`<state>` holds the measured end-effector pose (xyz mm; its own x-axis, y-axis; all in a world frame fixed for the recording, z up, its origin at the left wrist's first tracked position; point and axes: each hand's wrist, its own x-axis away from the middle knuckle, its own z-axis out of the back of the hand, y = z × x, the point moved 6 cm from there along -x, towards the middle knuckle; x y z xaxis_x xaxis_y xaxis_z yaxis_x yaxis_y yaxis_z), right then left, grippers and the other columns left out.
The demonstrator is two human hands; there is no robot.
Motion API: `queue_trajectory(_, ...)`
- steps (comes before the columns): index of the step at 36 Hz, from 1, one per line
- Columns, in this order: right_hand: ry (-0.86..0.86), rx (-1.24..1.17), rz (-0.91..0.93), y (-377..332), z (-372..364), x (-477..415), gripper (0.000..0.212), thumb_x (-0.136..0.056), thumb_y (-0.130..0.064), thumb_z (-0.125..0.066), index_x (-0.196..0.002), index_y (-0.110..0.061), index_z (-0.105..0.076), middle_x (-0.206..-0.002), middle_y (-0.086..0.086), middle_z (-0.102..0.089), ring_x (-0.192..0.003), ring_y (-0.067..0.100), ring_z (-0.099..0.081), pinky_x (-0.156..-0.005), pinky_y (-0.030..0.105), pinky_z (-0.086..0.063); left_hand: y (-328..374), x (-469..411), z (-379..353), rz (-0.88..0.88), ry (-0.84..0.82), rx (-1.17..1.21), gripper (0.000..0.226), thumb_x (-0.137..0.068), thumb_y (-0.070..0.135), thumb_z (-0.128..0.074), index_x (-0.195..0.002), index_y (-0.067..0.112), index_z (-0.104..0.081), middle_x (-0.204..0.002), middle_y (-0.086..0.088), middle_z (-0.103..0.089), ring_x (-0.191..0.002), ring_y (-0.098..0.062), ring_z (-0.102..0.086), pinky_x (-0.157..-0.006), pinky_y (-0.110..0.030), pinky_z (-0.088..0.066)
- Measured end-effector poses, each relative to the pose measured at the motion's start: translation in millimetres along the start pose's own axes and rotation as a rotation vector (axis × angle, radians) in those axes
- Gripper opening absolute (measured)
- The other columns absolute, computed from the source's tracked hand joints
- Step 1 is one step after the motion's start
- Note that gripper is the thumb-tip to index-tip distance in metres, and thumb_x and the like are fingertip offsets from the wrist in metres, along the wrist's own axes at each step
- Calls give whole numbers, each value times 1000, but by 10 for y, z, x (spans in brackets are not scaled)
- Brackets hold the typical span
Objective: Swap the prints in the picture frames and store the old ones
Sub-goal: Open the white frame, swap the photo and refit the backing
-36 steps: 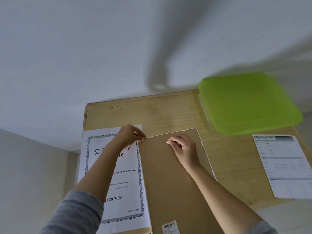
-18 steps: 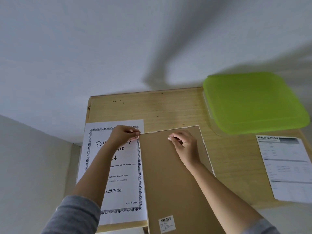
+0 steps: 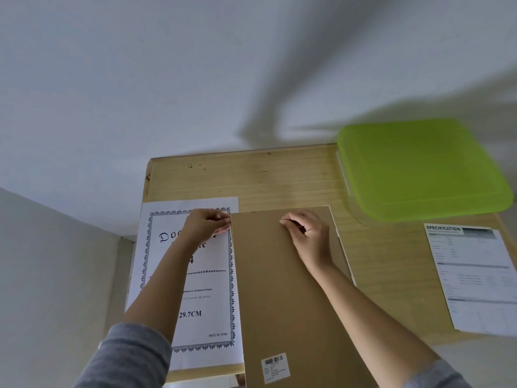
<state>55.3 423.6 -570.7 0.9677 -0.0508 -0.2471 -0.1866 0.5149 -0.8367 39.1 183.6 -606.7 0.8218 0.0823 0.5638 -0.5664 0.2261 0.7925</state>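
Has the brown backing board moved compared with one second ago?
Yes. The backing board shifted left: its edge now covers the certificate's right margin.

The frame (image 3: 285, 289) lay face down before me, brown backing up, reaching the table's (image 3: 279, 180) near edge. My white, ornate-bordered print (image 3: 207, 303) lay flat against its left side, by the left edge.

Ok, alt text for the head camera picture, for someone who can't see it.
A person's left hand pinches the far left corner of a brown backing board on a table, while the right hand rests curled on it. A bordered print lies left; a green-lidded box and a specification sheet lie right.
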Motion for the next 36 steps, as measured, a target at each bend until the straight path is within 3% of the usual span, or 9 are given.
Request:
queue_trajectory(4,-12,19,-2,0,-31,-39,7,-78,-4,-68,-75,-10,-71,-75,-5,-65,-77,11,-58,-71,21,-46,12,24,-4,-4,-3,23,16,-84,-4,-60,-99,-9,-61,-83,-8,-66,-62,-1,-67,-60,-9,-51)
queue_trajectory(8,-3,34,-8,-26,-52,-98,8,-77,-2,-68,-76,-9,-71,-76,-6,-64,-76,10,-58,-71,13,-44,14,49,-16,-29,4,0,9,-84,-2,-62,-85,5,-67,-82,-11,-67,-66,-6,-67,-67,-13,-54)
queue_trajectory(13,-10,44,-2,-84,-119,-220,9,-78,-1,-67,-74,-9,-71,-75,-6,-63,-77,14,-59,-69,18,-47,52,127,-29,-79,55,-31,15,-84,-2,-62,-78,11,-68,-65,4,-68,-53,4,-62,-53,-5,-44)
queue_trajectory(16,-18,43,-2,-102,-147,-280,10,-78,0,-66,-74,-7,-71,-74,-8,-61,-78,16,-59,-68,11,-44,121,174,-46,-119,92,-86,8,-85,2,-62,-86,6,-70,-47,14,-60,-42,8,-53,-44,-2,-35)
queue_trajectory(21,-21,48,14,-113,-127,-343,10,-78,-1,-66,-73,-8,-71,-73,-8,-61,-77,16,-59,-67,12,-44,200,184,-51,-155,123,-177,13,-86,2,-61,-97,-1,-68,-69,2,-60,-43,13,-53,-38,-2,-34)
queue_trajectory(28,-30,26,14,-146,-66,-373,11,-79,-1,-66,-74,-10,-71,-73,-10,-60,-76,16,-58,-67,17,-45,226,136,-30,-197,157,-280,9,-85,5,-63,-91,3,-69,-77,-5,-65,-49,13,-56,-46,-2,-38)
queue_trajectory(31,-29,22,9,-180,-39,-384,11,-78,-1,-66,-74,-10,-71,-72,-12,-59,-75,16,-58,-67,16,-44,252,198,-50,-228,201,-267,9,-85,3,-61,-86,8,-69,-75,-2,-64,-54,3,-57,-58,-13,-43)
queue_trajectory(36,-24,19,12,-256,8,-396,9,-79,-2,-67,-75,-9,-71,-72,-12,-58,-74,14,-56,-66,11,-42,216,536,-47,-334,395,60,14,-94,14,-51,-101,13,-63,-83,0,-66,-77,-9,-63,-77,-25,-52)
